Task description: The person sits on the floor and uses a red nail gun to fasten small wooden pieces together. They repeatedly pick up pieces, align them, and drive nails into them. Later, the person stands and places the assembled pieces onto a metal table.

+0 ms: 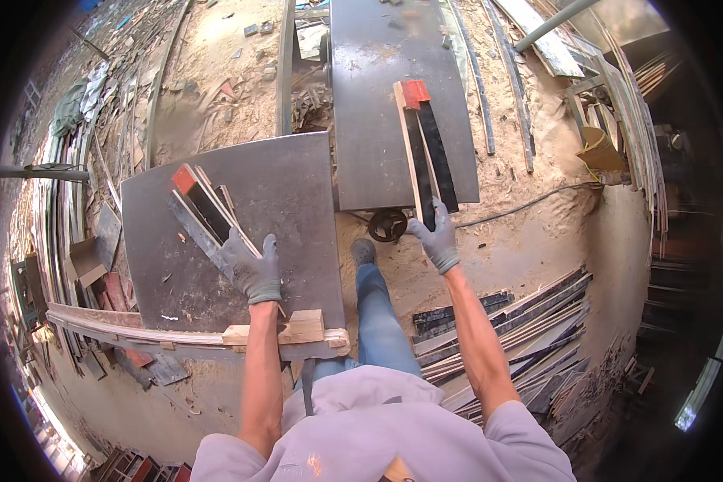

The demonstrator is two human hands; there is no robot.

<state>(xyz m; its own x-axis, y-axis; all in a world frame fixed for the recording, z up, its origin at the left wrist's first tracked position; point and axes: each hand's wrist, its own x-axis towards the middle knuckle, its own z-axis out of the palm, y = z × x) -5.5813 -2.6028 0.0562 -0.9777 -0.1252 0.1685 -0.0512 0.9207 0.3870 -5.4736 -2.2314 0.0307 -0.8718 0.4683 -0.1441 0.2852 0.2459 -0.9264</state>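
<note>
Both my hands wear grey gloves. My left hand (251, 265) grips the near ends of several wood strips (209, 207), some black-faced and one with a red end. They lie fanned slightly apart on the left dark metal table (293, 189). Between the thumb and fingers of my right hand (436, 241) are the near ends of black-faced wood strips (414, 149) with red far ends. These rest on the right metal table (369, 112), spread in a narrow V, pointing away from me. Parts of the strips' near ends are hidden by the gloves.
A wooden rail (136, 328) with a wood block (304, 326) runs along the left table's near edge. A dark handwheel (388, 226) sits under the right table. A cable (530, 197) crosses the sawdust floor. Piled strips (510, 329) lie at my right.
</note>
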